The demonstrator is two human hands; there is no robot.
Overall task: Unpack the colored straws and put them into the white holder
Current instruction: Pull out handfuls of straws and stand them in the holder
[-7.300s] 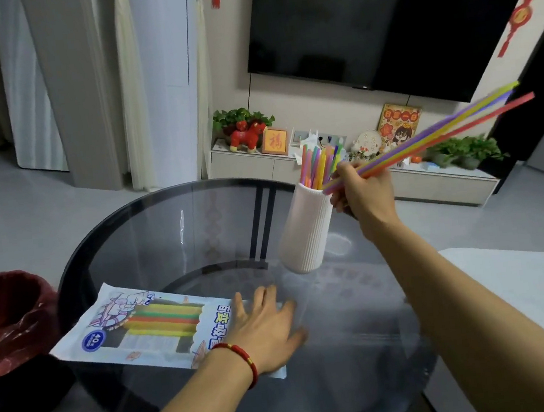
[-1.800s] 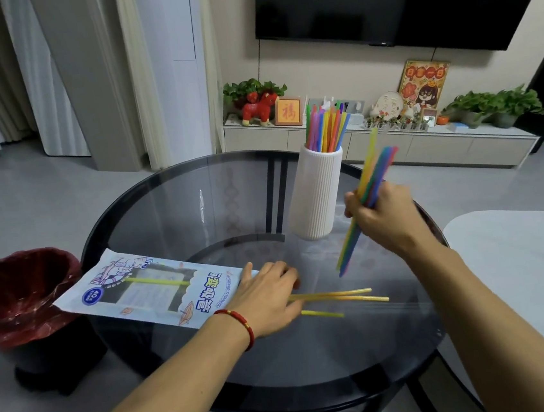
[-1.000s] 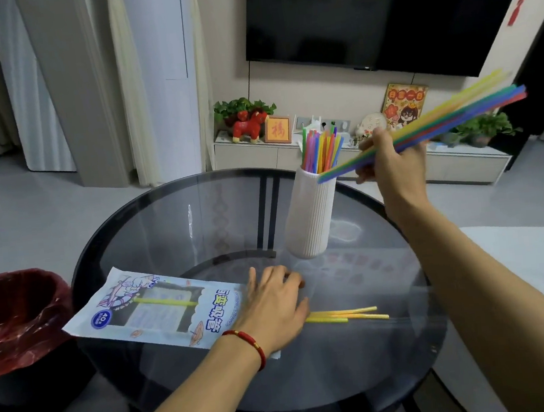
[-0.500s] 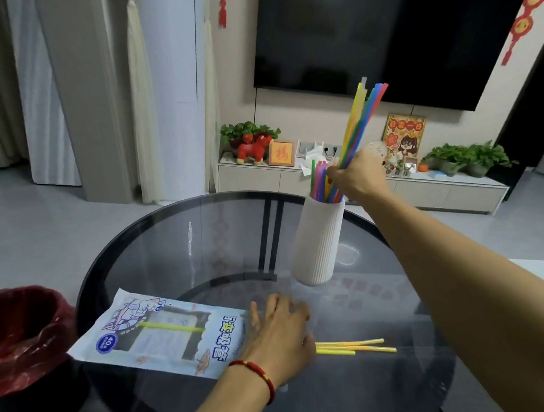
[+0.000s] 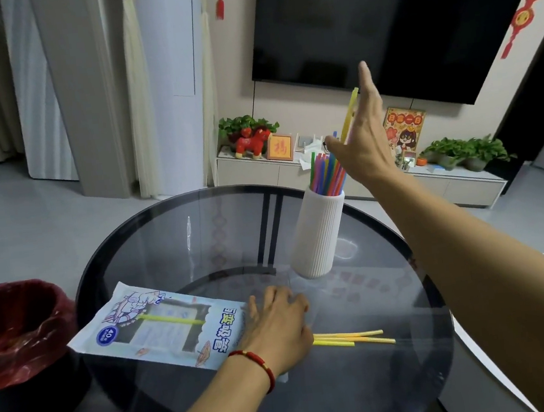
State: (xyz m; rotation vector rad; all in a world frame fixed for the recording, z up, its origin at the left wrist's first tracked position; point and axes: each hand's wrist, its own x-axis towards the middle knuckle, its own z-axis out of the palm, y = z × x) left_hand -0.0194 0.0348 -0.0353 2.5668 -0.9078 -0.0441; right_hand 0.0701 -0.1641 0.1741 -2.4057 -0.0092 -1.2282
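Three loose yellow straws [image 5: 351, 338] lie flat on the glass table [image 5: 173, 236], well in front of the white holder [image 5: 319, 234], pointing rightward from the left hand [image 5: 278, 329], which rests open, fingers spread, on the packet [image 5: 162, 328]. The right hand [image 5: 363, 142], fingers straight, is above the holder.

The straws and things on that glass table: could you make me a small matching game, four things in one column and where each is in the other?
Things:
1. white holder
2. straw packet
3. loose yellow straws
4. red-lined bin

Places:
A. lying flat on the glass, just right of the left hand
B. on the floor, left of the table
C. standing upright toward the far side of the table, below the right hand
D. lying flat on the glass, its near end under the left hand

Pairs: 1-C, 2-D, 3-A, 4-B
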